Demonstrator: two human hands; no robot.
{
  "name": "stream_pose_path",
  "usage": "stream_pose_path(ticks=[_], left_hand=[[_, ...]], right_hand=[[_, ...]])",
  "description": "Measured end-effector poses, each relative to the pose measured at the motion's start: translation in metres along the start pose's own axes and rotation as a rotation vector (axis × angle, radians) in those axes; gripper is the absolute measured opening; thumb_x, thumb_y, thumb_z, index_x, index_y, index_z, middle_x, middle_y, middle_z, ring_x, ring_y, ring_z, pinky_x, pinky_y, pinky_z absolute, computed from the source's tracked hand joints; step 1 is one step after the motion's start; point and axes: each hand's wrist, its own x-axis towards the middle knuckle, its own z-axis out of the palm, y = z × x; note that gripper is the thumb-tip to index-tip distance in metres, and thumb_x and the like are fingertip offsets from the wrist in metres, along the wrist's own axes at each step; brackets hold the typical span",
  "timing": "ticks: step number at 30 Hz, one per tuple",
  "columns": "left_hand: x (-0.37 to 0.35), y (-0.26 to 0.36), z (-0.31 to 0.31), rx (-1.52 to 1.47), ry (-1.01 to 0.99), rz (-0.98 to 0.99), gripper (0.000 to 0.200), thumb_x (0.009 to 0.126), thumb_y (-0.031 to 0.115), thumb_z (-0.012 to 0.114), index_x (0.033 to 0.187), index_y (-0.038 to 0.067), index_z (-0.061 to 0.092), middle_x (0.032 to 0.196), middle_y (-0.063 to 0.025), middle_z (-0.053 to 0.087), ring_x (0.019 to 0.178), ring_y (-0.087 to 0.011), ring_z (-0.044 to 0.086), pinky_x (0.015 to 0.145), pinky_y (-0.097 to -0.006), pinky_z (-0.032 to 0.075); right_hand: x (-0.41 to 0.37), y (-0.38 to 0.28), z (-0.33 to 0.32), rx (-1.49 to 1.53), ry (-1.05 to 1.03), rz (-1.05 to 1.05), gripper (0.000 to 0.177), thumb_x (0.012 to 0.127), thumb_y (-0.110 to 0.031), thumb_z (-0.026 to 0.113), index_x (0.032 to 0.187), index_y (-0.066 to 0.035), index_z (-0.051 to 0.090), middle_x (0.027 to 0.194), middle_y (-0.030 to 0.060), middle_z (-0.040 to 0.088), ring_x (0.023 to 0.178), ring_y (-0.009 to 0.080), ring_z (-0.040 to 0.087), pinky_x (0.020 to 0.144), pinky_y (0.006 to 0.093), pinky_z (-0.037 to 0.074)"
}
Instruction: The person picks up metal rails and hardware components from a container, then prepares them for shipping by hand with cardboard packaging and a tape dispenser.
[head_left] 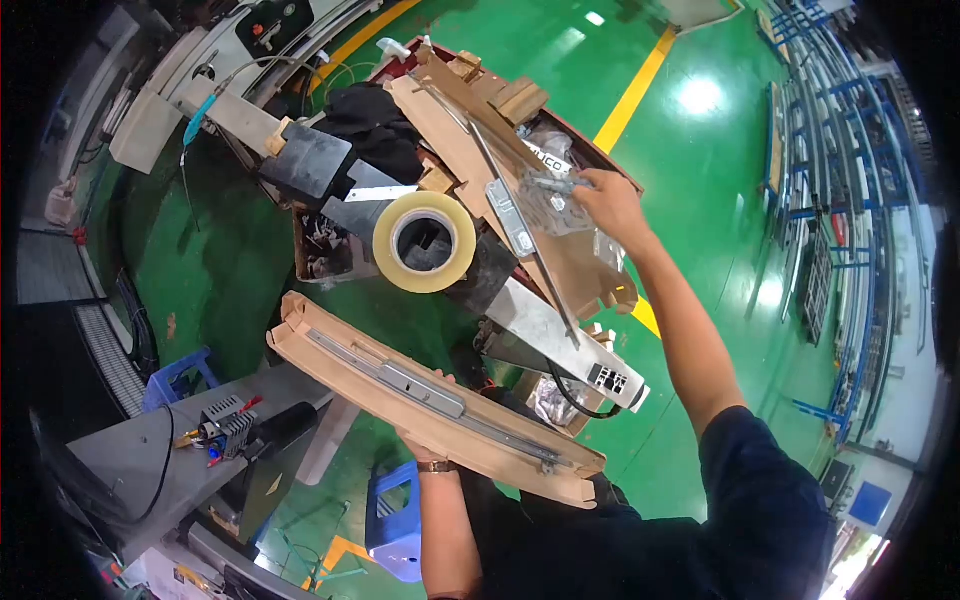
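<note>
My left hand [424, 448] grips a long, narrow cardboard box [330, 365] from beneath; most of its fingers are hidden by the box. Inside the open box lies a metal rail with a mounting plate [425, 390]. Farther forward on the right, my right hand [610, 205] pinches a clear plastic bag [555, 205], whose contents I cannot make out. Left of the bag, a second metal rail with a plate [510, 215] rests on brown cardboard [440, 120]. A big roll of clear tape [462, 240] sits between the two hands, toward the left.
Black cloth [370, 125] and wood blocks [520, 100] lie at the back. A grey machine arm [550, 325] crosses under the cardboard. Left stands a grey table [120, 440] with a tool on it; a blue stool [395, 525] is below. Racks of metal bars [830, 200] line the right.
</note>
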Motion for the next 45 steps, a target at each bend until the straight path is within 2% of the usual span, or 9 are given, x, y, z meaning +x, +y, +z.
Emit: stream_pose_path(ticks=[5,17,20,25,29,32,36,42,45], left_hand=[[0.001,-0.001,0.005,-0.084,-0.087,0.001,0.076,0.104,0.062,0.046,0.152,0.004,0.046,0.138,-0.0289,0.061,0.122,-0.0469,0.063,0.109,-0.0578,0.051],[0.005,-0.002,0.022,-0.099,-0.031,0.002,0.070,0.104,0.058,0.048,0.148,0.005,0.049,0.130,-0.0275,0.065,0.114,-0.0439,0.068,0.098,-0.0545,0.058],[0.005,-0.001,0.026,-0.117,-0.023,-0.003,0.069,0.104,0.058,0.049,0.148,0.005,0.049,0.130,-0.0275,0.065,0.114,-0.0439,0.068,0.098,-0.0549,0.058],[0.005,0.003,0.025,-0.132,0.001,-0.009,0.069,0.104,0.058,0.049,0.148,0.004,0.049,0.130,-0.0277,0.065,0.113,-0.0444,0.068,0.097,-0.0559,0.059],[0.004,0.007,0.024,-0.135,0.014,-0.008,0.070,0.104,0.059,0.049,0.148,0.004,0.049,0.131,-0.0275,0.065,0.114,-0.0450,0.068,0.097,-0.0562,0.058],[0.006,0.009,0.013,-0.101,0.018,0.003,0.069,0.104,0.059,0.048,0.147,0.004,0.051,0.132,-0.0274,0.065,0.116,-0.0453,0.067,0.098,-0.0563,0.058],[0.006,0.008,0.005,-0.085,0.014,0.002,0.073,0.104,0.061,0.046,0.150,0.005,0.048,0.134,-0.0290,0.063,0.120,-0.0464,0.065,0.103,-0.0577,0.055],[0.009,0.003,-0.006,-0.096,-0.031,0.008,0.075,0.104,0.062,0.046,0.152,0.005,0.046,0.135,-0.0299,0.061,0.120,-0.0477,0.064,0.105,-0.0584,0.054],[0.007,0.002,-0.006,-0.073,-0.026,-0.001,0.075,0.103,0.062,0.047,0.152,0.005,0.046,0.137,-0.0300,0.060,0.121,-0.0482,0.064,0.105,-0.0584,0.053]], right_hand=[[0.025,0.000,-0.014,0.073,-0.074,0.049,0.032,0.078,-0.028,0.066,0.093,-0.002,0.079,0.078,0.0204,0.071,0.076,0.0328,0.070,0.075,0.0430,0.055],[0.033,0.011,-0.017,-0.142,-0.414,0.158,0.043,0.081,-0.033,0.065,0.091,0.009,0.073,0.086,0.0245,0.072,0.080,0.0353,0.069,0.077,0.0460,0.054],[0.014,0.035,-0.004,0.023,-0.394,0.185,0.048,0.083,-0.035,0.064,0.092,0.011,0.072,0.088,0.0250,0.072,0.083,0.0341,0.069,0.077,0.0454,0.054],[-0.031,0.056,0.021,0.413,-0.394,0.266,0.039,0.091,-0.011,0.059,0.127,0.002,0.067,0.093,0.0062,0.073,0.079,0.0143,0.067,0.072,0.0309,0.054],[-0.046,0.075,0.066,0.988,-0.321,0.401,0.028,0.098,-0.019,0.063,0.122,-0.006,0.070,0.089,0.0052,0.073,0.075,0.0159,0.070,0.067,0.0347,0.053],[-0.054,0.095,0.082,0.226,-0.181,0.192,0.026,0.099,-0.026,0.064,0.113,-0.005,0.072,0.081,0.0098,0.072,0.077,0.0189,0.072,0.069,0.0412,0.053],[-0.061,0.087,0.083,0.144,-0.190,0.154,0.034,0.097,-0.034,0.067,0.105,-0.002,0.073,0.079,0.0147,0.071,0.073,0.0228,0.069,0.072,0.0431,0.052],[-0.038,0.093,0.087,0.446,-0.155,0.162,0.038,0.101,-0.036,0.065,0.113,0.000,0.074,0.099,0.0088,0.077,0.085,0.0250,0.070,0.079,0.0397,0.054],[-0.009,0.061,0.073,0.918,-0.259,0.334,0.035,0.102,-0.029,0.064,0.124,-0.003,0.073,0.107,0.0020,0.073,0.097,0.0159,0.066,0.085,0.0317,0.053]])
